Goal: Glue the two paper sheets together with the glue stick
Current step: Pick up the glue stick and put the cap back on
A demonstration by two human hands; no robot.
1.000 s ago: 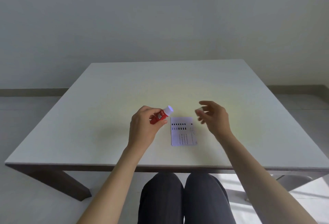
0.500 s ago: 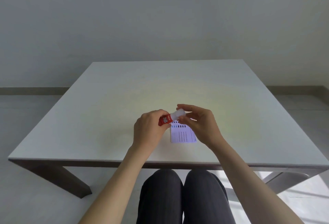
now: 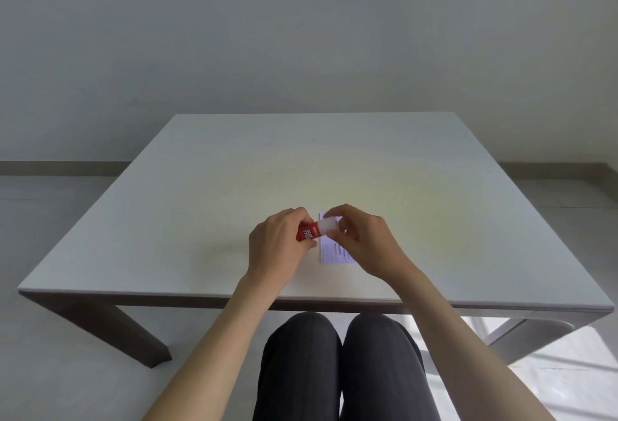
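A red glue stick [image 3: 308, 234] with a white cap [image 3: 327, 226] is held above the white table [image 3: 167, 236], lying roughly level. My left hand [image 3: 276, 247] grips its red body. My right hand [image 3: 361, 240] has its fingertips closed around the white cap end. Under and just behind my right hand lies a small printed paper sheet [image 3: 334, 253], partly hidden by the fingers. I see only one sheet outline; whether a second lies on it I cannot tell.
The table's near edge [image 3: 301, 298] runs just in front of my knees [image 3: 334, 353]. A plain wall stands behind the table, with floor on both sides.
My right hand came in from the right and closed on the white cap of the glue stick. My left hand kept its hold and shifted slightly right, over the paper's edge.
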